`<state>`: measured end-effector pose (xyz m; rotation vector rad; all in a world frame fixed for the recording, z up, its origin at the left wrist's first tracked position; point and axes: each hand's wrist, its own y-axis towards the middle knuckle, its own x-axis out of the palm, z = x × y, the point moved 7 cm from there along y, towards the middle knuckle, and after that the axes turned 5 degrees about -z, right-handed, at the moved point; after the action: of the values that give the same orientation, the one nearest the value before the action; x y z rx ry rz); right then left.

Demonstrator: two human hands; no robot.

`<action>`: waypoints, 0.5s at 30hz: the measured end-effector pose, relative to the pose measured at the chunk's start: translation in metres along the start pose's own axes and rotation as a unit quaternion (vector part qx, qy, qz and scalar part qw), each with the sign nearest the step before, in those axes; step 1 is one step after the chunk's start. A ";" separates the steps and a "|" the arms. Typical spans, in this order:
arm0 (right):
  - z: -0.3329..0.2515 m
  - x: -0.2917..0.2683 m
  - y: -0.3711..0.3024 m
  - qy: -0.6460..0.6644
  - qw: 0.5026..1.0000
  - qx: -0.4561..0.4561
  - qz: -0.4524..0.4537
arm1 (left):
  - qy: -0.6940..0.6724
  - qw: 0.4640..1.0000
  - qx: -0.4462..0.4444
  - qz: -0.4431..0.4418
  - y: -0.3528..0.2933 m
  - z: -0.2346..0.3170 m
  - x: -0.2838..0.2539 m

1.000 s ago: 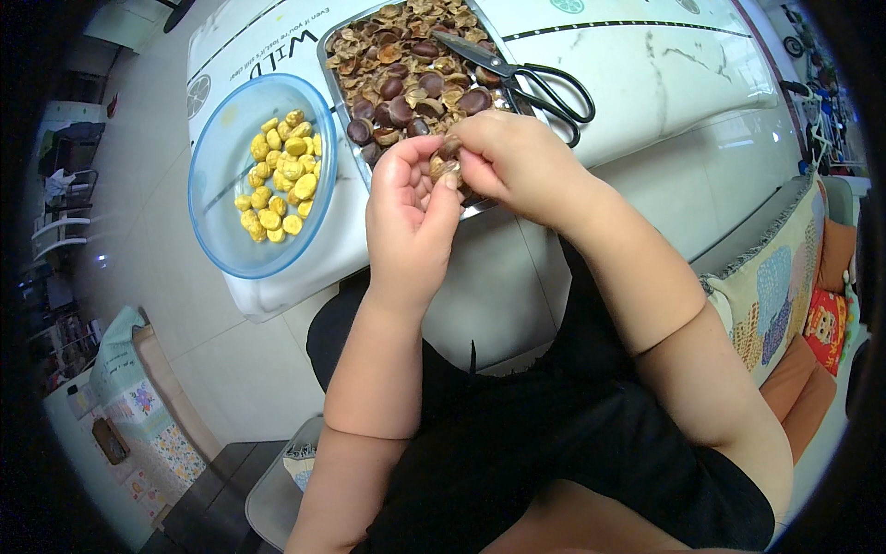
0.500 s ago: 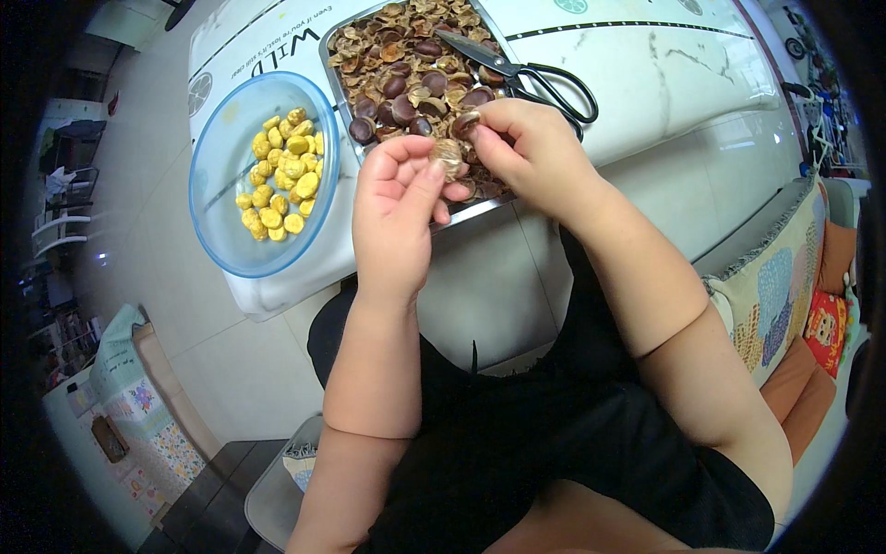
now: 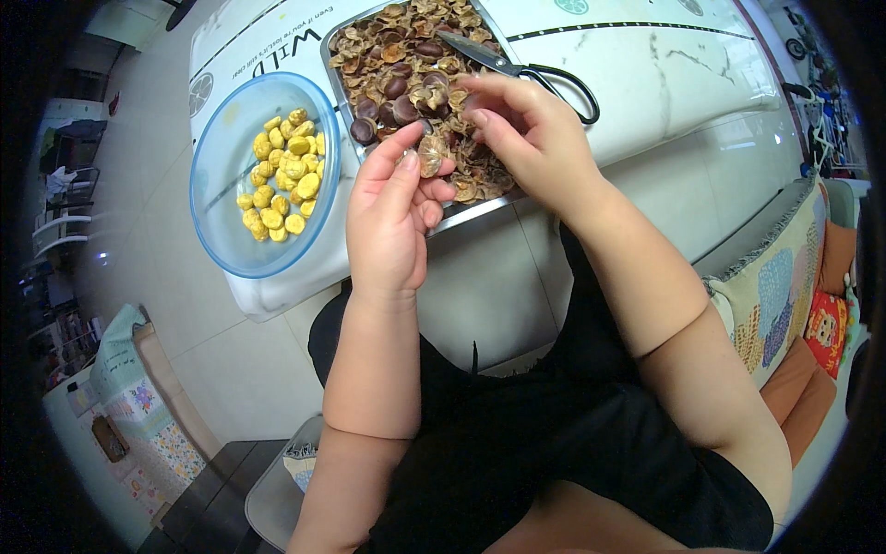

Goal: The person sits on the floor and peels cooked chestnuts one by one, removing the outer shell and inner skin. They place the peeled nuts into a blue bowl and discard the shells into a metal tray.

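Observation:
Between the thumb and fingers of my left hand (image 3: 388,217) is a chestnut (image 3: 430,158) with its pale brown inner skin showing. My right hand (image 3: 544,138) hovers over the tray's near right part, fingers apart and nothing visible in them. Below both hands lies a metal tray (image 3: 480,213) filled with brown chestnut shells (image 3: 472,177) and several dark whole chestnuts (image 3: 403,112). Black-handled scissors (image 3: 503,65) rest across its right rim, partly hidden behind my right hand. Left of the tray, a clear blue bowl (image 3: 205,217) holds many yellow peeled chestnuts (image 3: 293,168).
Bowl and tray stand on a table with a white printed cover (image 3: 637,102). Its near edge curves down in front of my lap. A sofa with a patterned cover (image 3: 771,286) and cushions is on the right. Tiled floor (image 3: 203,369) lies to the left.
My right hand has let go of the brown shell piece, and its fingers have spread over the tray. My left hand has shifted slightly left and down, still holding the chestnut.

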<state>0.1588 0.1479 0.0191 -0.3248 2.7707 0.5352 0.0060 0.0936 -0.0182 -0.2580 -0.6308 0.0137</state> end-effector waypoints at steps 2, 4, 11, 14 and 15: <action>-0.016 0.002 0.001 -0.050 0.997 -0.044 -0.047 | -0.014 1.000 -0.001 0.004 0.000 0.000 0.000; -0.026 0.007 0.001 -0.039 0.992 -0.070 -0.096 | -0.038 0.999 0.003 -0.015 0.001 -0.002 -0.003; -0.031 0.018 0.000 -0.045 0.977 -0.149 -0.144 | -0.064 0.996 -0.017 -0.059 0.000 -0.004 0.003; -0.014 0.016 -0.002 0.063 0.990 -0.020 -0.126 | -0.076 0.994 -0.010 -0.076 -0.001 -0.002 0.008; -0.009 0.017 -0.003 0.092 0.987 0.022 -0.133 | -0.068 0.995 -0.007 -0.071 -0.001 -0.002 0.008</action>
<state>0.1412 0.1388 0.0202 -0.7555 2.8428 0.3939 0.0133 0.0933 -0.0148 -0.2268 -0.7838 -0.1106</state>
